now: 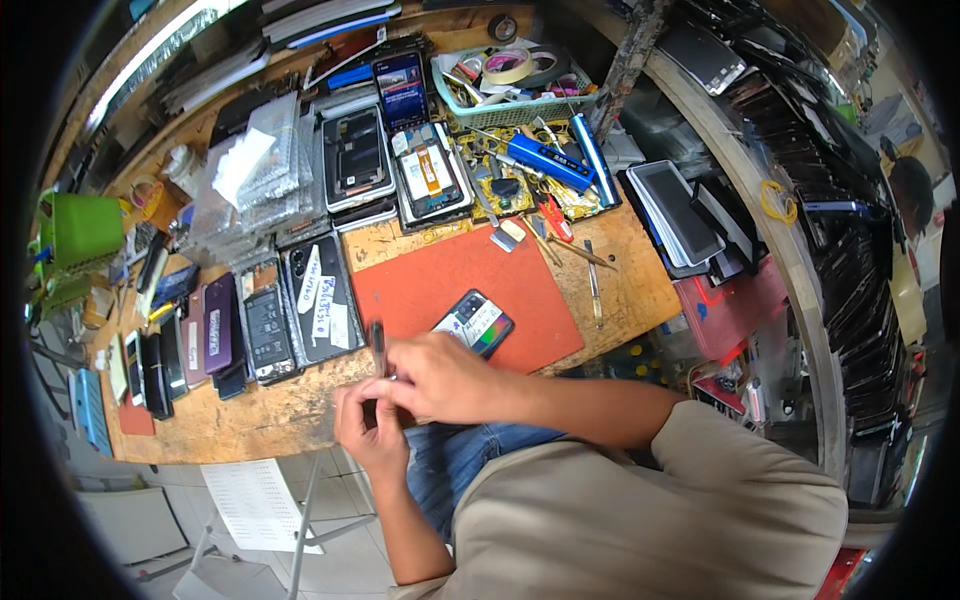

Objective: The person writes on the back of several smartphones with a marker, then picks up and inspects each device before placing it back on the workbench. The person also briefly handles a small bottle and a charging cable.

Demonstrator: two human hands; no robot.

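Note:
My two hands meet just off the front edge of the bench, above my lap. My right hand (448,374) is closed, its fingers against a dark slim thing (377,343) that stands up from between the hands; its kind is too blurred to tell. My left hand (372,428) is curled just below, thumb and fingertips pinched together against the right hand's fingers. What it pinches is hidden. On the orange-red mat (540,318) beyond my hands lies a phone (474,322) with handwriting on a pale label and a shiny green patch.
Opened phones (264,325), some with labels, line the left of the bench. Behind the mat stand a tablet with bared insides (430,172) and a lit phone (400,90). A green basket of tapes (505,112), a blue tool (552,162) and a thin screwdriver (595,290) lie rightward.

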